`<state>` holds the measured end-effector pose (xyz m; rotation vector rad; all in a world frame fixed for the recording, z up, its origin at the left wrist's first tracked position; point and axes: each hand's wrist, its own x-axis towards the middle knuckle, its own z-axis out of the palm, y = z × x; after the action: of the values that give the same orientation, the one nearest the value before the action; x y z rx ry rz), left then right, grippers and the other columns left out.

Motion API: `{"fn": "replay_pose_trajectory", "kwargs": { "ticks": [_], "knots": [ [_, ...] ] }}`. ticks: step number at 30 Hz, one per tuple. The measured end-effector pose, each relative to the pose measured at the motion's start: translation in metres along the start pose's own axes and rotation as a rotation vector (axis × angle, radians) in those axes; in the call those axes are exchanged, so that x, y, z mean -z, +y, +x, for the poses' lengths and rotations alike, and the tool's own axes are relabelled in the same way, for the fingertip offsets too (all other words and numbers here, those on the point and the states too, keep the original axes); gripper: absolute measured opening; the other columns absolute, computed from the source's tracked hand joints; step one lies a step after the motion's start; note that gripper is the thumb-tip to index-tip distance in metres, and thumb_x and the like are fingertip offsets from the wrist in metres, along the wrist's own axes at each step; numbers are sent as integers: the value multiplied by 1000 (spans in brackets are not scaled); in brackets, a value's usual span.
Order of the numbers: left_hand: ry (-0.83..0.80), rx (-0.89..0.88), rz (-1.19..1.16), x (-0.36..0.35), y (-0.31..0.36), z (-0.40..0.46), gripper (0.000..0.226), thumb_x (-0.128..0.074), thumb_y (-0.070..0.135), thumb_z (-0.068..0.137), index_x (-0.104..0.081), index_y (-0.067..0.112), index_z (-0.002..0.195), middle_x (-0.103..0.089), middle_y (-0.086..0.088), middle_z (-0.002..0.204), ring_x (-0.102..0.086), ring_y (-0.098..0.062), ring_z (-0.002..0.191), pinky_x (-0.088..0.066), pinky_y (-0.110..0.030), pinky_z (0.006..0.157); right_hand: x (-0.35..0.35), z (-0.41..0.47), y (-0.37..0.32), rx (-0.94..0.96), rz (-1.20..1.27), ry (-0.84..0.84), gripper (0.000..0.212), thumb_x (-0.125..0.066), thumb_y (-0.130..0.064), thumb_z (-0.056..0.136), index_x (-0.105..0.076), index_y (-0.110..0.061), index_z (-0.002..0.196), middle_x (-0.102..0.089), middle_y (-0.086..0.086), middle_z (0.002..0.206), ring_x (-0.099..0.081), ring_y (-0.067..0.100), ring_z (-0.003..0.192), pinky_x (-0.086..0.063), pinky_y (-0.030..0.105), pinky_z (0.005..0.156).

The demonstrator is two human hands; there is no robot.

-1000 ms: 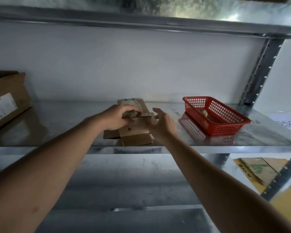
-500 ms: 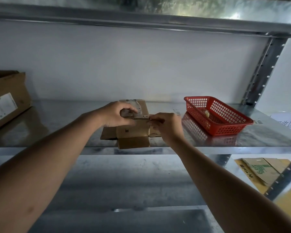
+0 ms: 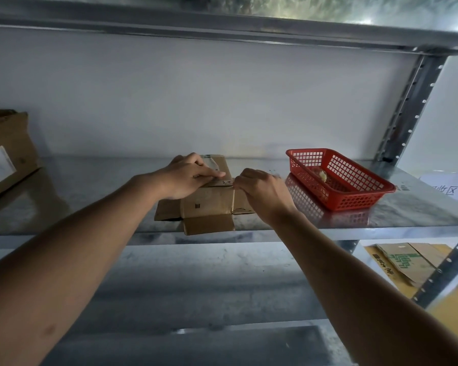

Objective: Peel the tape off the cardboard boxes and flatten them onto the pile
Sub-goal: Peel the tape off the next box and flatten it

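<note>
A small brown cardboard box [image 3: 209,203] stands on the metal shelf [image 3: 90,196], its bottom flaps splayed out and one flap hanging over the front edge. My left hand [image 3: 189,174] presses flat on the box's top, fingers over a strip of tape [image 3: 221,182]. My right hand [image 3: 262,191] is at the box's upper right corner, fingers pinched together at the end of that tape. Whether the tape end is lifted off the cardboard is hidden by my fingers.
A red plastic basket [image 3: 339,178] sits to the right on the shelf with a small pale scrap inside. A bigger cardboard box [image 3: 6,154] stands at the far left. Flattened boxes [image 3: 407,265] lie below at the right, beyond the upright.
My right hand went from open beside the box to pinched at the tape on its top right corner. My left hand stayed pressed on top. The box shifted slightly.
</note>
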<state>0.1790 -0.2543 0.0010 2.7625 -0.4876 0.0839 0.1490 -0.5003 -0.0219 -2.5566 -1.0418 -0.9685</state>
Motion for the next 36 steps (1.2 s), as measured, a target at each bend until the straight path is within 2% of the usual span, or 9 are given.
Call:
{"fn": "replay_pose_trajectory", "kwargs": {
  "ticks": [4,10,13,15,18,21,25,30,36],
  "knots": [
    [3,47,135,-5,1,-4,31,-20,75,101,-38,88,122,-37,20,135,-28,-17,131,-23,-43,110,-1,-3,-5,18,-50,14,31,-57,12,88,-77,-6,105,-71,12,99,-69,34,86,-59,46,62],
    [-12,56,173,-3,5,-7,36,-13,72,103,-30,85,132,-37,18,151,-27,-20,135,-21,-40,103,5,2,0,77,-71,69,25,-66,12,82,-78,-5,95,-73,12,91,-70,34,76,-58,44,54],
    [-29,105,202,-6,12,-5,40,-14,61,107,-37,76,136,-35,15,156,-25,-25,142,-19,-47,112,5,9,-5,131,-79,217,19,-72,7,82,-78,-10,87,-73,6,85,-70,27,69,-55,37,45],
    [-58,134,225,-4,19,-3,43,-18,52,106,-44,67,137,-34,9,157,-24,-28,142,-20,-50,113,6,18,-6,154,-38,226,18,-71,4,85,-78,-12,88,-73,4,88,-70,26,71,-56,39,48],
    [-98,154,250,5,25,-1,41,-18,53,105,-44,70,132,-35,8,151,-27,-27,135,-23,-48,111,10,24,-3,-97,273,124,13,-71,-3,91,-79,-12,95,-76,2,90,-73,23,76,-60,44,66],
    [-105,143,250,9,28,-2,39,-18,63,103,-37,77,134,-36,9,147,-28,-27,130,-24,-46,109,9,17,-2,-538,905,3,18,-74,0,91,-76,-6,109,-77,12,90,-77,21,79,-65,37,78],
    [-100,150,230,10,32,-4,39,-22,70,101,-36,77,137,-37,7,145,-26,-29,137,-19,-47,117,8,3,-1,-682,1438,-146,23,-61,14,94,-68,13,115,-71,33,109,-74,34,100,-62,36,89],
    [-101,167,265,11,38,-4,39,-23,71,101,-34,78,137,-38,-1,141,-26,-33,139,-19,-49,118,4,-4,2,-738,1706,-183,33,-57,24,89,-64,16,120,-70,32,111,-72,33,103,-60,35,93],
    [-88,175,234,9,37,-1,39,-24,75,99,-37,78,136,-33,4,116,-29,-34,135,-22,-50,118,-2,-7,3,-737,1684,-142,35,-74,9,82,-71,6,117,-74,25,114,-74,28,104,-60,29,90]
  ]
}}
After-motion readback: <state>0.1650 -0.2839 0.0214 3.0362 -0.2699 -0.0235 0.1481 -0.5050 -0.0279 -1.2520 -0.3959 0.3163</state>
